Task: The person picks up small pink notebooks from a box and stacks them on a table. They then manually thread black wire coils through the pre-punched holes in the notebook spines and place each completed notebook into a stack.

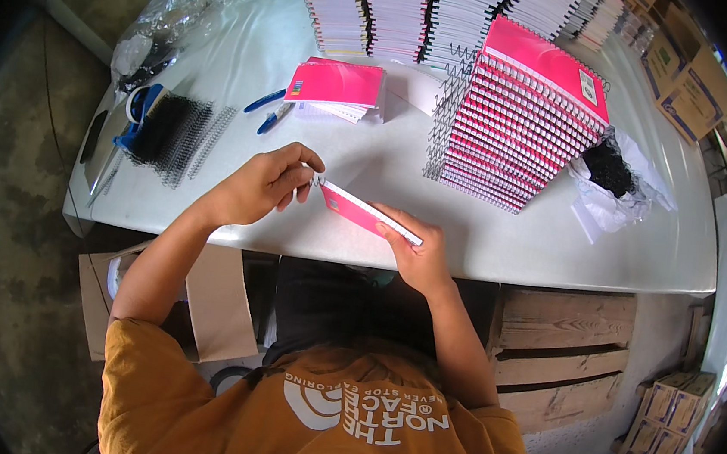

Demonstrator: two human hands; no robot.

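Orange-brown shirt cloth (182, 419) covers my front, close to the white table (551, 252), so most of what lies on it seems within my reach. Along the far side stands a row of thick page stacks (391, 13), probably set back to leave me room. Nearer, on the right, rises a tall pile of pink notebooks (528, 120), coils sticking out on its left. On the left lies a bundle of dark wire coils (168, 136), likely there because my left hand (265, 184) can take from it easily. Far of my hands sits a low stack of pink booklets (337, 82). One pink booklet (349, 213) is between my hands above the near part of the table, cover toward me and white edge up, I judge so that I can see that edge. My right hand (418, 245) is clamped on its right end, thumb on the cover, fingers behind. Left of the low stack rests a blue-handled tool (264, 100), handy for my left side. Smallest, a short coil end (317, 181) shows at the booklet's left corner, where my left fingertips curl close together; whether they pinch the wire I cannot tell
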